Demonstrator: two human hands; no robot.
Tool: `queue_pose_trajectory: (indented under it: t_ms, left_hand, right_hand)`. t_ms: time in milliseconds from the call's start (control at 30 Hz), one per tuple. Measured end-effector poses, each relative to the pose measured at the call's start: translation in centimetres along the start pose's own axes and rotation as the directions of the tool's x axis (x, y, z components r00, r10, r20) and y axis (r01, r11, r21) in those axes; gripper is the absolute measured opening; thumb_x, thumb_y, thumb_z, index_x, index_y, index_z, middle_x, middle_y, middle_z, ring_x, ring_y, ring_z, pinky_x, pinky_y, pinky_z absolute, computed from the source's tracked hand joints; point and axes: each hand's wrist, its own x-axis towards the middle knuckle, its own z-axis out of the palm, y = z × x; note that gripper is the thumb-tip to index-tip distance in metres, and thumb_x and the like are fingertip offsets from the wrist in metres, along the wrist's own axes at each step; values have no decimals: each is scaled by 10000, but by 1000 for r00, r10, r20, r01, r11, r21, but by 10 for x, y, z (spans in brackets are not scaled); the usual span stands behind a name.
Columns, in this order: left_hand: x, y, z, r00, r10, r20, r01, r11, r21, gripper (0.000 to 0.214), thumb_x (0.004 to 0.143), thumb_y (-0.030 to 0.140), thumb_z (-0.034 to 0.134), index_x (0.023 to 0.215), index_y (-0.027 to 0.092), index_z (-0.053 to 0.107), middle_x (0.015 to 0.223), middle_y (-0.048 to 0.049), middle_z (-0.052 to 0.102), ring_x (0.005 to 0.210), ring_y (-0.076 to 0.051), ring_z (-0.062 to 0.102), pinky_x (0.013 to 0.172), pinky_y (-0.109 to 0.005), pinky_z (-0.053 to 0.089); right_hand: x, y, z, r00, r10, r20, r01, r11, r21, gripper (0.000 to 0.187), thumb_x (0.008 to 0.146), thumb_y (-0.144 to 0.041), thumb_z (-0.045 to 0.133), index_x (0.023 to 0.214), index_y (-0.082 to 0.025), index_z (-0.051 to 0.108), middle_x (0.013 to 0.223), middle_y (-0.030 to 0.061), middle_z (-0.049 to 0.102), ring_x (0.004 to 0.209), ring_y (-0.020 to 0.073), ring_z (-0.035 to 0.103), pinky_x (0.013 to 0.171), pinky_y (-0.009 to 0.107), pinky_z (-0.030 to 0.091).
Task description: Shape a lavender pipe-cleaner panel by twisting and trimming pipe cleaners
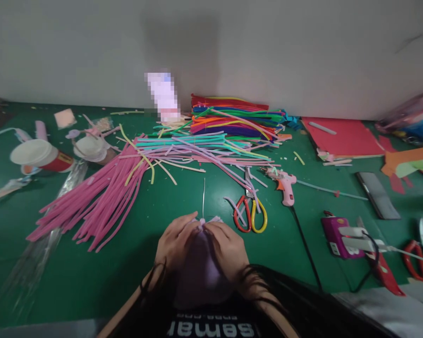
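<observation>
Both hands meet close to my chest over a green table (pixel 127 263). My left hand (pixel 174 244) and my right hand (pixel 229 249) are closed around a pale lilac bundle of pipe cleaners (pixel 200 267), pinching its top where short lilac ends (pixel 206 220) fan out. A thin wire (pixel 203 197) stands up from between the fingertips. Just right of my right hand lie red-and-yellow scissors (pixel 250 213).
A fan of pink pipe cleaners (pixel 98 206) lies at left, with a multicoloured stack (pixel 232 119) at the back. A pink glue gun (pixel 285 185) and its cord, a purple box (pixel 338 237), red card sheets (pixel 345 136) and paper cups (pixel 42 157) surround the hands.
</observation>
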Motion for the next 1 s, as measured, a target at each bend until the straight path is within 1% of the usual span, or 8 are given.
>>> queue_pose_trajectory:
  t_ms: [100, 200, 267, 367, 433, 567, 767, 1000]
  left_hand:
    - [4, -7, 3, 1000, -8, 16, 8, 999, -40, 185, 902, 226, 540, 988, 199, 702, 1058, -51, 733, 1045, -228, 658, 912, -360, 541]
    - [6, -7, 6, 998, -46, 32, 49, 993, -109, 184, 907, 204, 525, 958, 207, 702, 978, -23, 751, 1028, -208, 661, 899, -354, 541]
    - [6, -5, 7, 997, -63, 44, 69, 984, -163, 202, 913, 177, 505, 964, 207, 698, 983, -19, 749, 1044, -195, 653, 910, -346, 534]
    - [7, -1, 8, 994, -98, 38, 104, 974, -203, 193, 911, 172, 510, 968, 203, 692, 1074, -37, 728, 1061, -186, 645, 927, -337, 523]
    - [8, 0, 7, 989, -140, 48, 146, 969, -201, 166, 904, 196, 537, 958, 211, 693, 1110, -38, 716, 1040, -182, 653, 921, -333, 525]
    - [8, -1, 9, 985, -157, 75, 169, 965, -199, 150, 901, 217, 555, 955, 232, 694, 1039, -10, 735, 1009, -172, 664, 920, -328, 522]
    - [6, -2, 11, 978, -202, 44, 207, 949, -239, 176, 908, 207, 540, 952, 239, 708, 1093, -18, 698, 986, -141, 666, 901, -259, 526]
    - [11, 0, 8, 969, -243, 40, 246, 944, -221, 174, 900, 226, 540, 877, 231, 712, 1039, -30, 708, 941, -152, 680, 833, -264, 559]
  right_hand:
    - [1, 1, 2, 999, 34, -17, -33, 998, 61, 254, 942, -148, 434, 1085, -191, 640, 979, 65, 718, 917, 166, 673, 882, 288, 532]
    - [3, 0, 4, 997, 65, -36, -63, 996, 67, 202, 950, -191, 464, 1057, -199, 636, 960, 48, 723, 884, 159, 680, 853, 278, 529]
    - [5, -2, 3, 995, 95, -38, -92, 994, 60, 170, 950, -214, 480, 1022, -199, 634, 920, 39, 722, 837, 155, 683, 810, 267, 533]
    - [8, -5, 3, 990, 130, -54, -127, 991, 50, 149, 947, -225, 491, 973, -195, 634, 860, 29, 718, 784, 151, 683, 756, 255, 539]
    - [9, -6, 4, 992, 99, -72, -97, 995, 34, 162, 945, -203, 487, 992, -187, 640, 888, 37, 726, 819, 159, 687, 784, 265, 540]
    - [10, -7, 6, 995, 14, -95, -14, 1000, 0, 204, 940, -158, 471, 1019, -176, 658, 936, 56, 736, 867, 175, 689, 837, 289, 538]
    - [16, -7, 3, 997, 80, 5, -80, 995, 58, 199, 922, -164, 499, 1012, -191, 674, 937, 44, 732, 875, 170, 680, 873, 297, 528]
    - [18, -9, -3, 996, 46, 70, -48, 998, 34, 180, 904, -232, 546, 1021, -182, 673, 959, 55, 732, 912, 184, 672, 908, 315, 512]
